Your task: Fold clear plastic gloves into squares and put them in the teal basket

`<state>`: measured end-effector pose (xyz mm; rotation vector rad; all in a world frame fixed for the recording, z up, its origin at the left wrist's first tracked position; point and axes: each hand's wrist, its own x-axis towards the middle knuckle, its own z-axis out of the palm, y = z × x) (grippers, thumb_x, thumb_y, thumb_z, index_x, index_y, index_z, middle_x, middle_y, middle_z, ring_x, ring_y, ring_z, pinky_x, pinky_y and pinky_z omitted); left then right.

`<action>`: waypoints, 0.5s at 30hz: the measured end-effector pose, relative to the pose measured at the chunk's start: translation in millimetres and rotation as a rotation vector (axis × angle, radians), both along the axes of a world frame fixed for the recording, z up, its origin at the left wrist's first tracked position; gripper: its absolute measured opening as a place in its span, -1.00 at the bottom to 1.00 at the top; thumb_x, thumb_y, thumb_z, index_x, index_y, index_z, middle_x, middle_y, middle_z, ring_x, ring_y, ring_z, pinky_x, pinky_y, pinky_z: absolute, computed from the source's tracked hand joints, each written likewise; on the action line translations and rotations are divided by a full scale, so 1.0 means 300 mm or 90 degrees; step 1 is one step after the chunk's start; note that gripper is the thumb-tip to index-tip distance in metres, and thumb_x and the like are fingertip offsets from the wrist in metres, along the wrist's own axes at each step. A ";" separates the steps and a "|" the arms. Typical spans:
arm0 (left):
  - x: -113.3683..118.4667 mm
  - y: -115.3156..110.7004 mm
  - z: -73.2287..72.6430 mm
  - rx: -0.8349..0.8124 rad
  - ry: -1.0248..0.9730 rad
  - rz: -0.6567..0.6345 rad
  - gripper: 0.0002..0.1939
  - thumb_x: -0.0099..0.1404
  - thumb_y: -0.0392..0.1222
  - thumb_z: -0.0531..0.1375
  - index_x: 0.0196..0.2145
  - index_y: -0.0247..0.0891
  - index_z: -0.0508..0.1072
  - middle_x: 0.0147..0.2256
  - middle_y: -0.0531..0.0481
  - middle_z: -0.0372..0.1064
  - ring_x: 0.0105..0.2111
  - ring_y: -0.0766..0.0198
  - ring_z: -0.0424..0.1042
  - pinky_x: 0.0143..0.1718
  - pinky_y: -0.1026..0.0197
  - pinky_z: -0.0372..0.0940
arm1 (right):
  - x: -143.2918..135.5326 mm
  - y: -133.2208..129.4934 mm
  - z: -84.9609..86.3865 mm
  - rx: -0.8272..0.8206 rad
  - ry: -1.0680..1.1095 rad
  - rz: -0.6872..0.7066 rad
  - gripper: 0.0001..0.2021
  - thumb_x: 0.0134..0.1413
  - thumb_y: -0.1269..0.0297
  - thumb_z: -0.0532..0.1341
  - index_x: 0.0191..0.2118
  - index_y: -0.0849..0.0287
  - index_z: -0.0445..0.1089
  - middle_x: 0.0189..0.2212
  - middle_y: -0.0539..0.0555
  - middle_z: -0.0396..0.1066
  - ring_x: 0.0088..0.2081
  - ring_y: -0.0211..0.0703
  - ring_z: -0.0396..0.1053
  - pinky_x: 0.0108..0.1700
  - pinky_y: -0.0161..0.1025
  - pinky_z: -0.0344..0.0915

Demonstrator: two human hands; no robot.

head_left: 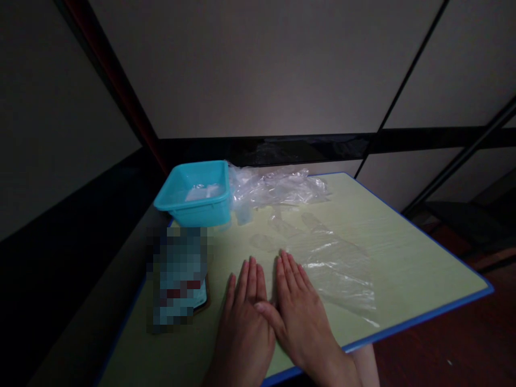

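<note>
My left hand (246, 322) lies flat on the pale yellow table (419, 263) near its front edge, fingers stretched forward. Beside it, my right hand (300, 314) is also flat, its thumb crossing over the left hand. Neither holds anything. Just beyond and to the right of my right hand, a clear disposable plastic glove (338, 263) is spread out, its finger parts pointing away to the left. My right fingertips are close to its left edge; whether they touch it I cannot tell.
A turquoise plastic basket (201, 212) with whitish contents stands at the back left. Crumpled clear plastic bags (282, 185) lie beside it along the back. At left a blurred-out item (181, 269) covers part of a phone (200, 295). Blue edging (419, 318) borders the table.
</note>
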<state>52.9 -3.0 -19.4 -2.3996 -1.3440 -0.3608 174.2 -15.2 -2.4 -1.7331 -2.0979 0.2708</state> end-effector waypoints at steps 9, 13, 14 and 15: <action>0.003 -0.004 0.015 -0.066 -0.007 0.020 -0.47 0.27 -0.14 -0.10 0.11 -0.53 0.12 0.17 -0.31 -0.02 0.18 -0.02 -0.05 0.08 -0.13 0.04 | 0.206 -0.083 -0.063 0.074 -0.113 -0.074 -0.23 0.10 -0.09 -0.06 0.27 0.30 -0.31 0.23 0.30 -0.19 0.22 0.17 -0.19 0.16 0.16 -0.02; 0.000 -0.007 0.015 -0.072 -0.002 0.024 -0.47 0.27 -0.14 -0.10 0.12 -0.52 0.11 0.18 -0.29 -0.05 0.19 -0.01 -0.08 0.09 -0.14 0.04 | 0.297 -0.124 -0.068 0.089 -0.164 -0.127 -0.25 0.11 -0.09 -0.09 0.27 0.31 -0.29 0.22 0.31 -0.14 0.21 0.17 -0.13 0.12 0.17 0.03; -0.001 -0.008 0.016 -0.074 0.001 0.026 -0.47 0.26 -0.14 -0.10 0.12 -0.51 0.11 0.18 -0.29 -0.05 0.18 -0.01 -0.07 0.09 -0.14 0.04 | 0.314 -0.132 -0.069 0.090 -0.174 -0.138 -0.26 0.12 -0.09 -0.10 0.26 0.33 -0.26 0.21 0.31 -0.13 0.21 0.16 -0.13 0.12 0.17 0.03; -0.001 -0.009 0.017 -0.074 0.003 0.028 -0.47 0.26 -0.14 -0.10 0.12 -0.51 0.11 0.18 -0.28 -0.04 0.18 0.00 -0.07 0.08 -0.13 0.05 | 0.330 -0.140 -0.070 0.091 -0.182 -0.149 -0.26 0.12 -0.09 -0.11 0.26 0.35 -0.22 0.21 0.31 -0.12 0.21 0.15 -0.13 0.13 0.16 0.03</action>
